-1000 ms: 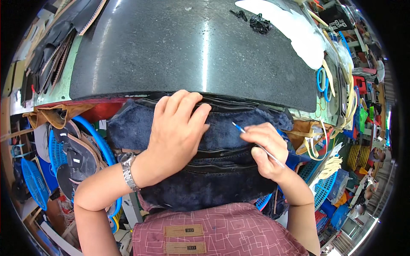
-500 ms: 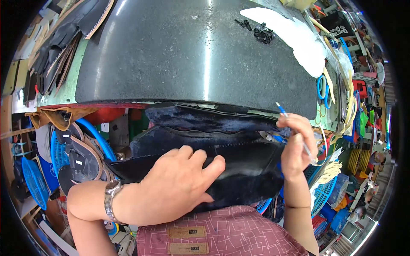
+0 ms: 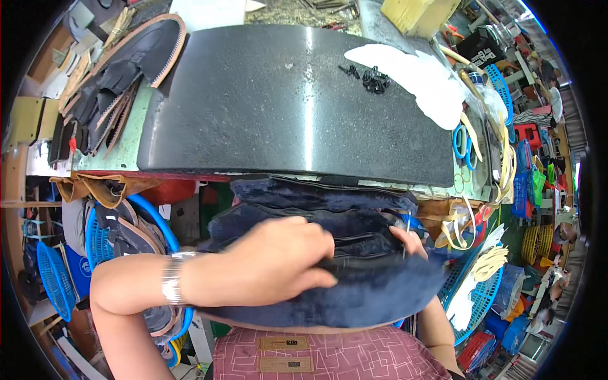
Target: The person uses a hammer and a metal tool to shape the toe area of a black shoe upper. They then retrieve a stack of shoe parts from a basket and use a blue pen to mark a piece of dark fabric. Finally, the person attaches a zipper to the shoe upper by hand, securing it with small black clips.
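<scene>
A large dark blue, suede-like leather piece (image 3: 373, 297), apparently one side of a bag or garment, lies across my lap, its near edge raised and blurred. Over it reaches my left hand (image 3: 275, 256), fingers bent, with thumb and forefinger apart above the dark material. My right hand (image 3: 410, 242) grips the piece at its right end; only some fingers show over the fold, and the rest of the hand is behind the leather. Further dark layers (image 3: 316, 197) with seams lie between the piece and the bench edge.
A black mat (image 3: 253, 101) covers the bench, with a white sheet (image 3: 421, 85) and black scraps (image 3: 375, 80) on it. Blue-handled scissors (image 3: 463, 144) lie at its right. Shoe uppers (image 3: 114, 95) are piled at left. Blue baskets (image 3: 54, 278) stand on both sides.
The leather has been turned over from its smooth black face to its blue suede face. My right hand has dropped behind it, and its white and blue pen is no longer clearly visible.
</scene>
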A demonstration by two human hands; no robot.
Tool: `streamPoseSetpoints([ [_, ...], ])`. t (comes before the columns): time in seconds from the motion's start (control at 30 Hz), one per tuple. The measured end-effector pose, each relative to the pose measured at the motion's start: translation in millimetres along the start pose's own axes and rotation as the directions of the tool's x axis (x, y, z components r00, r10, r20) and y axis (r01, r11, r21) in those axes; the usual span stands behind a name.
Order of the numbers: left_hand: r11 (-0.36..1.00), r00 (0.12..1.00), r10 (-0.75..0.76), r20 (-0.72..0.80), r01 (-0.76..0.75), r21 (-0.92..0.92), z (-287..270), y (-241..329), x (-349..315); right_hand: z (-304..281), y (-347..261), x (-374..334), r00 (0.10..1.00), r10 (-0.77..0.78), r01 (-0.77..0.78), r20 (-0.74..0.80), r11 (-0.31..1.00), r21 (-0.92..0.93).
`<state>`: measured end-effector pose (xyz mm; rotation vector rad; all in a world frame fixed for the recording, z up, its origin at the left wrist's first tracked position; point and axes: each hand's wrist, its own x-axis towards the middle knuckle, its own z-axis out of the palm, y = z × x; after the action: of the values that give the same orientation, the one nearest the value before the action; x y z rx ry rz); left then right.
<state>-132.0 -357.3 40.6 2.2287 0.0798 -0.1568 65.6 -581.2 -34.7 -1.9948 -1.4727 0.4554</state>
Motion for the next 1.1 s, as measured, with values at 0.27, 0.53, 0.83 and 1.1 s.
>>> streamPoseSetpoints([
  [0.27,0.975,0.887,-0.14,0.441,0.201,-0.095,12.2,-3.5,2.4,-4.0,16.1,-69.8,0.99,0.137,-0.121,-0.024,0.935,0.333],
  [0.53,0.879,0.914,0.187,-0.361,0.008,0.476,-76.9,16.1,-23.5,-24.7,7.1,3.1,0.724,0.324,0.12,-0.609,0.81,0.574],
  [0.83,0.394,0.809,0.099,-0.579,0.503,0.769,-89.4,-128.8,-12.6,32.2,-0.8,41.5,0.947,-0.181,0.279,-0.267,0.874,0.397],
  [1.1,0.471,0.839,0.475,-0.265,0.012,0.882,62.2,-72.1,62.0,46.2,5.5,39.2,0.797,-0.298,0.465,-0.526,0.858,0.219],
])
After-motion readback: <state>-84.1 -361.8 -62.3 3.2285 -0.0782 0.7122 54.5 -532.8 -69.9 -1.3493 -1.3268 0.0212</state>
